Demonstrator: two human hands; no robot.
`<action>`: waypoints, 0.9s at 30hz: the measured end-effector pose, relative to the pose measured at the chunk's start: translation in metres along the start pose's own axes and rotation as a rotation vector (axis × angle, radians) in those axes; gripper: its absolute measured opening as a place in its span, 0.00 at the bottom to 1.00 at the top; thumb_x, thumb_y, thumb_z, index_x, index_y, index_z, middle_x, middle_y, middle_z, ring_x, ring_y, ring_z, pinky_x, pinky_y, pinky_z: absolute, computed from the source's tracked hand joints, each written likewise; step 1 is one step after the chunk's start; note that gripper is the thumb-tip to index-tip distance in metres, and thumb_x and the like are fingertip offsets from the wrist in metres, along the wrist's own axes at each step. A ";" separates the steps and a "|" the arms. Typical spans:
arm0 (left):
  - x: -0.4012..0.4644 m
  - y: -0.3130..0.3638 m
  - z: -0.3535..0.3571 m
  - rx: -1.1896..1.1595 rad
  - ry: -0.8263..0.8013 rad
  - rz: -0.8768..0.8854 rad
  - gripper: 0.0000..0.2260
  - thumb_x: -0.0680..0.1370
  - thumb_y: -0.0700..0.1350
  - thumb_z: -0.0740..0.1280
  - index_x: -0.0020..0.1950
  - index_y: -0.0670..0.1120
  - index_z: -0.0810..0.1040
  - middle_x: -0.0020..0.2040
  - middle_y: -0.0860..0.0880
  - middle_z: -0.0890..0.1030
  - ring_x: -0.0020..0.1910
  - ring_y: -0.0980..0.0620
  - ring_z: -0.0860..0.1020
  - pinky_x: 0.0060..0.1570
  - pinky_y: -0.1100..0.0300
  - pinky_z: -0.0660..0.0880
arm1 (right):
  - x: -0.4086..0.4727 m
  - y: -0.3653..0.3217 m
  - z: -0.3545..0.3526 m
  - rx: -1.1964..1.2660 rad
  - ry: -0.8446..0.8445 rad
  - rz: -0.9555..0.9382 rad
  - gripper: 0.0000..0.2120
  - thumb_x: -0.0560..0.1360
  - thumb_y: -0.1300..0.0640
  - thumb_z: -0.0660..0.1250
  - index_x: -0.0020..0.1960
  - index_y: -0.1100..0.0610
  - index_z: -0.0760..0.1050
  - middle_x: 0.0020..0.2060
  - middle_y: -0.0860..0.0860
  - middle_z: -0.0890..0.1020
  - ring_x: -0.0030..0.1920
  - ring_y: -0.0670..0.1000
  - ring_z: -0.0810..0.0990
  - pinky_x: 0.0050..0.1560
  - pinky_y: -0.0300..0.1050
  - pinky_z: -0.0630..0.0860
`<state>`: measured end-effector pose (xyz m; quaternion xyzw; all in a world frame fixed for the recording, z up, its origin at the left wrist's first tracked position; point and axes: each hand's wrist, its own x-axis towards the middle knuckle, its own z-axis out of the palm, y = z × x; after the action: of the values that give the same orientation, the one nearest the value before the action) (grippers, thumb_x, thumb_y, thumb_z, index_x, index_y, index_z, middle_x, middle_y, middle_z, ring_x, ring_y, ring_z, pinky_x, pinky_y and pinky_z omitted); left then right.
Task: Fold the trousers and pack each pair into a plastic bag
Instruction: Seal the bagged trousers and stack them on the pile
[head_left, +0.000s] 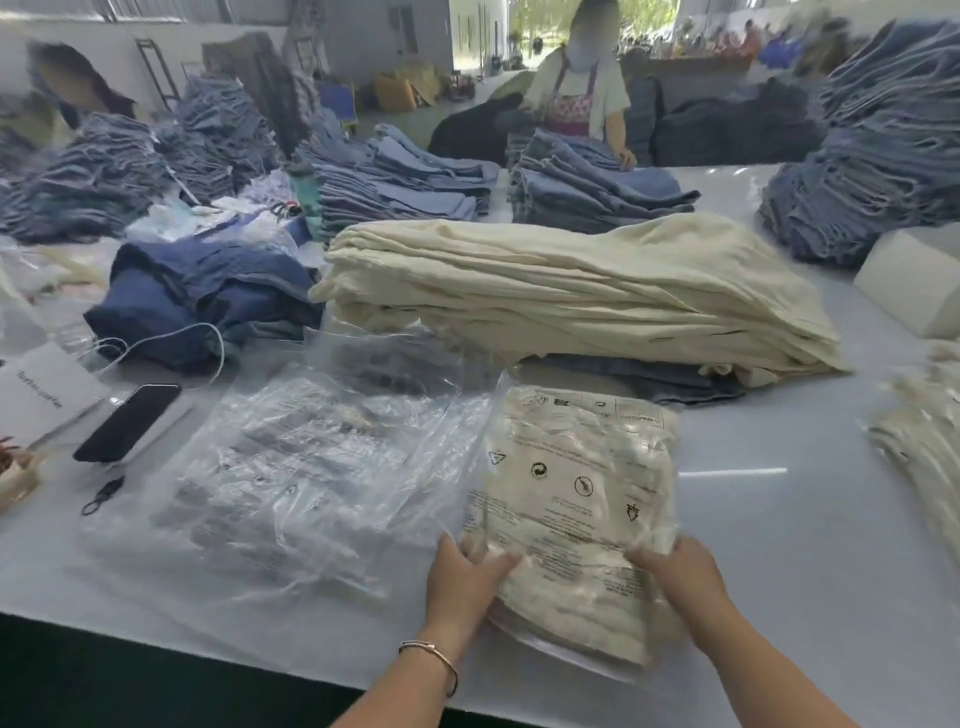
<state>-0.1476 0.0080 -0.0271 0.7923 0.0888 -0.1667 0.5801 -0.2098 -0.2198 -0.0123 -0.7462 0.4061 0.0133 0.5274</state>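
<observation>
Both hands, left hand (470, 574) and right hand (675, 571), grip the near end of the bagged cream trousers (576, 519) on the bench (779, 545), probably settling them inside. Spare plastic bags (291, 483) lie just left, within reach.

Garment packing hall, factory or warehouse type. Long white work table (779, 519) carrying stacks of folded blue denim trousers (872, 156) at 10, 12 and 2 o'clock; a tall pile of cream trousers (571, 291) at centre; loose clear printed plastic bags (291, 478) at 9 o'clock. Another worker (582, 93) stands at 12 o'clock sorting denim. Beyond: high open interior, cardboard boxes (405, 91), daylight doorway.
</observation>
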 end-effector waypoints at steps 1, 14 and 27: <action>0.012 0.012 -0.004 0.037 0.001 0.071 0.23 0.67 0.51 0.78 0.53 0.50 0.69 0.49 0.56 0.74 0.49 0.56 0.76 0.49 0.59 0.74 | -0.004 -0.005 0.003 0.054 -0.069 0.049 0.10 0.69 0.59 0.74 0.44 0.64 0.75 0.31 0.56 0.81 0.29 0.54 0.77 0.30 0.42 0.72; 0.140 0.064 -0.075 0.542 -0.207 0.062 0.43 0.65 0.64 0.75 0.73 0.47 0.63 0.51 0.50 0.79 0.45 0.54 0.78 0.43 0.56 0.77 | -0.031 -0.057 0.024 -0.261 0.079 -0.220 0.19 0.72 0.39 0.69 0.50 0.55 0.76 0.47 0.51 0.83 0.46 0.51 0.81 0.47 0.54 0.78; 0.136 0.048 -0.056 0.925 -0.200 0.174 0.30 0.65 0.75 0.63 0.49 0.49 0.74 0.40 0.54 0.79 0.39 0.55 0.78 0.41 0.59 0.77 | 0.012 0.006 0.049 -0.883 0.229 -0.231 0.47 0.61 0.18 0.36 0.69 0.38 0.21 0.69 0.50 0.21 0.73 0.52 0.25 0.70 0.57 0.29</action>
<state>0.0034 0.0394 -0.0190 0.9519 -0.1176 -0.2147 0.1843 -0.1858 -0.1883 -0.0442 -0.9361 0.3315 0.0435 0.1092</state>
